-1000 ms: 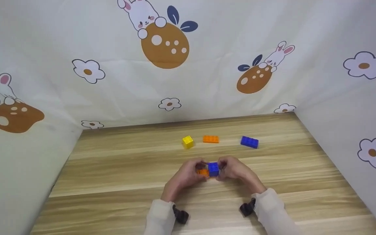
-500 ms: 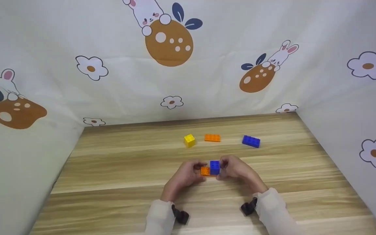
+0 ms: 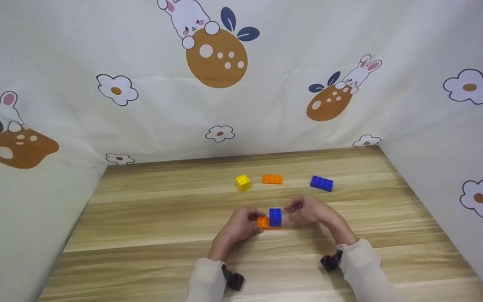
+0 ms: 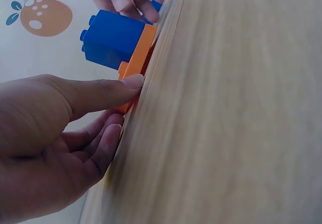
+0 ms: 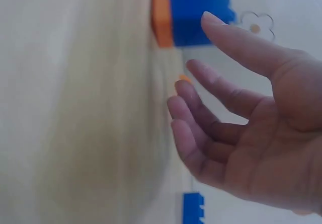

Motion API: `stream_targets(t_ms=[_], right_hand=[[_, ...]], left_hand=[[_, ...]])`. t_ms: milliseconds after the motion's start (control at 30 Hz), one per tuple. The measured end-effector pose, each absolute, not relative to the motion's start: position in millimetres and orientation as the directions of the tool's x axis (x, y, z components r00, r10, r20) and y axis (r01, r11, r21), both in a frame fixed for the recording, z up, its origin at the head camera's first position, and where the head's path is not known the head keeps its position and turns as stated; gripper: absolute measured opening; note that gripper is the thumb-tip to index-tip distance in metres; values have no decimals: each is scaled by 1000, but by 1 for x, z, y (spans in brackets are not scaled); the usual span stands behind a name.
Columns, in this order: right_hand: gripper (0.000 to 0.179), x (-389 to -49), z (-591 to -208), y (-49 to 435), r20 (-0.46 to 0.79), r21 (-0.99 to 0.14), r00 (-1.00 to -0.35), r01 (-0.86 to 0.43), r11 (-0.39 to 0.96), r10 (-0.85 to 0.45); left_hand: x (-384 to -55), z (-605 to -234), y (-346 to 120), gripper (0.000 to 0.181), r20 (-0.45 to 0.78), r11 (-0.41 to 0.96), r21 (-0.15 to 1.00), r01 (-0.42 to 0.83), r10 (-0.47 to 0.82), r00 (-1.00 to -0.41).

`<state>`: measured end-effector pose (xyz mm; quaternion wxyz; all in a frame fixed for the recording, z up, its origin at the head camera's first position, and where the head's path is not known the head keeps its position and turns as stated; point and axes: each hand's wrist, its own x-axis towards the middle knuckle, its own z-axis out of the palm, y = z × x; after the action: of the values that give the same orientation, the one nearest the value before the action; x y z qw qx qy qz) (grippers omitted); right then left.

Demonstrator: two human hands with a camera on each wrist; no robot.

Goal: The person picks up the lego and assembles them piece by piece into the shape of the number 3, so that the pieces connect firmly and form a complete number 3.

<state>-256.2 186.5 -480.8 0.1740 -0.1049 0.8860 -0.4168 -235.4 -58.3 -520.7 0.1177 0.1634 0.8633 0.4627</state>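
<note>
A tall blue toy brick (image 3: 275,217) stands on the right end of a flat orange toy brick (image 3: 263,222), whose studs show at the left. My left hand (image 3: 240,224) pinches the orange brick's left end; in the left wrist view the thumb (image 4: 132,81) presses along its near side, low over the table. Just right of the blue brick is my right hand (image 3: 312,209), holding nothing. In the right wrist view its fingers (image 5: 214,80) are loosely bent and spread, with the thumb tip overlapping the blue brick (image 5: 193,22).
Farther back on the wooden table (image 3: 162,218) lie a yellow cube brick (image 3: 242,183), another flat orange brick (image 3: 272,179) and a flat blue brick (image 3: 321,183). Printed cloth (image 3: 275,105) walls the table at the back and both sides.
The right hand has let go of the bricks and drawn off to the right, its fingers loosening. The left hand keeps its pinch on the orange brick; the stack stays nearly in place.
</note>
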Motion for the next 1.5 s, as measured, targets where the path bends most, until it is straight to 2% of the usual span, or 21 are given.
stream_targets(t_ms=[133, 267, 467, 633, 767, 1100, 1367, 1500], right_hand=[[34, -266, -469, 200, -113, -822, -947, -81, 564, -301], [38, -276, -461, 212, 3, -822, -967, -147, 551, -254], [45, -288, -461, 232, 99, -826, -981, -174, 536, -166], [49, -296, -463, 252, 80, -811, -992, -123, 572, -101], [57, -303, -469, 266, 20, -780, -993, -87, 620, -115], [71, -313, -487, 285, -137, -783, -983, 32, 621, -122], [70, -318, -495, 288, -195, -767, -977, 94, 634, -91], [58, -320, -496, 286, -199, -746, -979, 119, 655, -49]], left_hand=[[-235, -520, -58, 35, -44, 514, 839, 177, 388, -920], [-236, -520, -58, 36, -31, 524, 829, 195, 392, -920], [-236, -520, -55, 36, -67, 551, 817, 170, 383, -921], [-238, -519, -52, 36, -89, 550, 823, 142, 372, -924], [-238, -518, -51, 36, -120, 554, 826, 103, 351, -929], [-236, -522, -56, 35, -127, 541, 837, 84, 340, -932], [-236, -522, -55, 37, -133, 529, 846, 65, 327, -936], [-237, -521, -55, 37, -141, 526, 849, 52, 321, -936]])
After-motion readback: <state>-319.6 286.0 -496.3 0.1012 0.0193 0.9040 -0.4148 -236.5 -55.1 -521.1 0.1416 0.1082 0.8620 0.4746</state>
